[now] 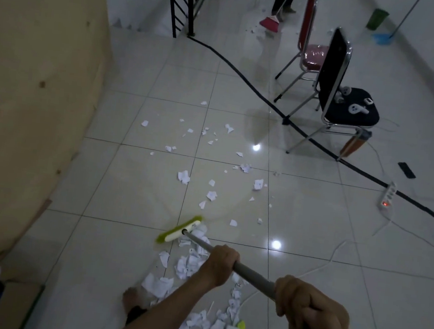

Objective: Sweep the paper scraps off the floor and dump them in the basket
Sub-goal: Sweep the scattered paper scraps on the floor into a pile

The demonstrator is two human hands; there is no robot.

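The person grips the broom's handle (252, 275) in both hands. The left hand (222, 265) is lower on the shaft with its fingers wrapped round it, and the right hand (312, 312) is clenched round it near the top end. The split hold likely lets the upper hand act as a pivot while the lower one drives the stroke. The head (179, 230) rests on the tiles at ten o'clock from the left hand, its green bristles on the far side, so a pull would probably drag paper towards the feet.

The scraps are white, torn and crumpled, of uneven size. A pile (189, 264) touches the head's near side and trails down to six o'clock, under the arms. Loose scraps (211, 195) lie scattered from twelve to one o'clock of the head, well apart from each other — perhaps half the job is gathered. A green bin (377, 19) stands far off at one o'clock by the wall; whether it is the basket cannot be told.
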